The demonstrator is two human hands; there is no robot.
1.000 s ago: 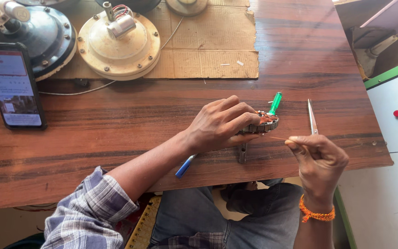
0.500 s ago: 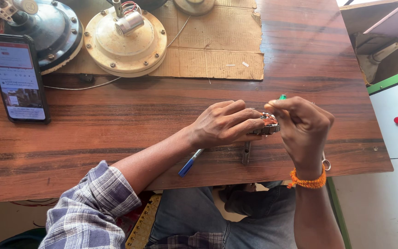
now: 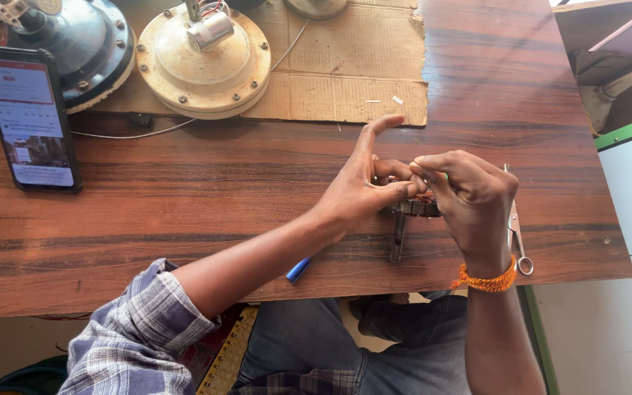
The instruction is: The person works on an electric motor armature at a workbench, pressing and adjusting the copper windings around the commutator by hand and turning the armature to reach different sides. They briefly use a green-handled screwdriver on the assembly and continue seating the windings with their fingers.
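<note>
Item: small wound coil assembly (image 3: 420, 207), dark metal with copper-coloured wire, sitting near the front edge of the wooden table (image 3: 184, 190), toward its right end. It lies between your two hands and is largely hidden by them; a dark metal stem (image 3: 398, 238) runs from it toward the front edge, so the long axis points at you.

Left hand (image 3: 363, 186): thumb and middle fingers pinched on the assembly's left side, index finger raised toward the far edge. Right hand (image 3: 469, 194): fingertips closed on its top from the right, orange wristband (image 3: 488, 279) below. Both hands are touching it; neither is nearer.

Scissors (image 3: 517, 234): flat, just right of your right hand. Blue pen (image 3: 298, 269): at the front edge under your left forearm.

Far-left corner: smartphone (image 3: 29, 117), screen lit; dark motor housing (image 3: 89, 44); cream motor housing (image 3: 202, 62) on cardboard sheet (image 3: 345, 80).
</note>
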